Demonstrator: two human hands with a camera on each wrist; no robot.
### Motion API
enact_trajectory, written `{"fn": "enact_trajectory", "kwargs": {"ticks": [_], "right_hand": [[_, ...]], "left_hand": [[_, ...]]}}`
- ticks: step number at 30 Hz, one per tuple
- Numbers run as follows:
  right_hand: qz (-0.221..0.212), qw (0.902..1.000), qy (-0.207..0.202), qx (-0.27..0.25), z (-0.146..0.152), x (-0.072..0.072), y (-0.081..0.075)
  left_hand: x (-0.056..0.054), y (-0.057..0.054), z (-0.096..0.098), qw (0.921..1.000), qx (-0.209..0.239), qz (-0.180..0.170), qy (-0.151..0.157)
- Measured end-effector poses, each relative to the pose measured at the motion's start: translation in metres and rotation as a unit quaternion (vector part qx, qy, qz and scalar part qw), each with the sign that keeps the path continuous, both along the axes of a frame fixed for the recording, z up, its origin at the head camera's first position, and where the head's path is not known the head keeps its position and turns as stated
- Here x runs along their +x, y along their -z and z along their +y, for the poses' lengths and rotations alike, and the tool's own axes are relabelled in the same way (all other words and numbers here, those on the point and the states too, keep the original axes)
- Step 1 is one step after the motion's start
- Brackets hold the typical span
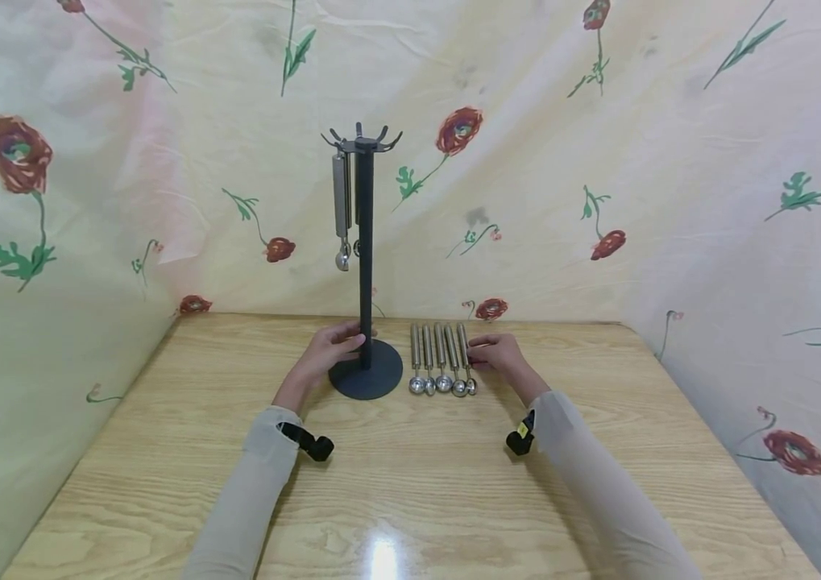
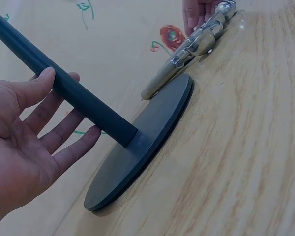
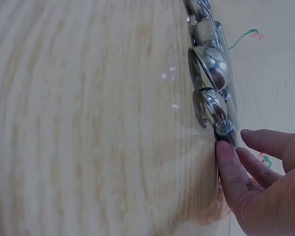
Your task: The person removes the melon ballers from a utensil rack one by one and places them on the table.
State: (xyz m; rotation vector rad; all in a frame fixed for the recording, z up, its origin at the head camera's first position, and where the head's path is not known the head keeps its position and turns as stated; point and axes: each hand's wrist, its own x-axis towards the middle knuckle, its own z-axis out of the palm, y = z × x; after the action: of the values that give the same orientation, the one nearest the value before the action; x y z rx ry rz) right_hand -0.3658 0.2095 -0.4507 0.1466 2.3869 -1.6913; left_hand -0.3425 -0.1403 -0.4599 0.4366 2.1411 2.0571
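Note:
A black stand with hooks at its top (image 1: 365,242) rises from a round base (image 2: 157,123) on the table. Low on its pole my left hand (image 1: 332,348) grips it, thumb on the near side and fingers reaching behind. Several steel melon ballers (image 1: 441,350) lie side by side to the right of the base, handles away from me and round bowls (image 3: 214,69) nearer. My right hand (image 1: 497,353) is beside the rightmost baller (image 1: 464,346), fingers extended and fingertips (image 3: 226,150) right at its handle. In the left wrist view, the thumb (image 2: 46,78) presses against the pole.
More steel ballers (image 1: 341,193) hang from hooks on the stand's left side, one partly hidden by the pole. Behind the wooden table (image 1: 410,475) is a flowered cloth (image 1: 526,161), which also covers both sides. Black wrist cameras (image 1: 306,441) sit on both sleeves.

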Motion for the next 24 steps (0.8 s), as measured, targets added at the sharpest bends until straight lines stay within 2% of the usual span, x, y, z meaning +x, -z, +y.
{"fn": "enact_trajectory", "kwargs": {"ticks": [6, 15, 20, 24], "right_hand": [[0.003, 1.0000, 0.003, -0.003, 0.001, 0.000, 0.000], [0.003, 0.9999, 0.013, 0.008, 0.001, -0.004, -0.004], [0.001, 1.0000, 0.007, -0.007, -0.001, -0.004, -0.014], [0.016, 0.9997, -0.006, -0.015, -0.006, -0.004, -0.027]], "left_hand": [[0.001, 0.000, 0.006, 0.9993, -0.007, 0.002, -0.037], [0.002, -0.002, 0.008, 0.9965, 0.026, -0.009, -0.079], [0.003, -0.002, 0.009, 0.9945, 0.034, -0.021, -0.097], [0.004, -0.002, 0.010, 0.9933, 0.043, -0.021, -0.105]]}}
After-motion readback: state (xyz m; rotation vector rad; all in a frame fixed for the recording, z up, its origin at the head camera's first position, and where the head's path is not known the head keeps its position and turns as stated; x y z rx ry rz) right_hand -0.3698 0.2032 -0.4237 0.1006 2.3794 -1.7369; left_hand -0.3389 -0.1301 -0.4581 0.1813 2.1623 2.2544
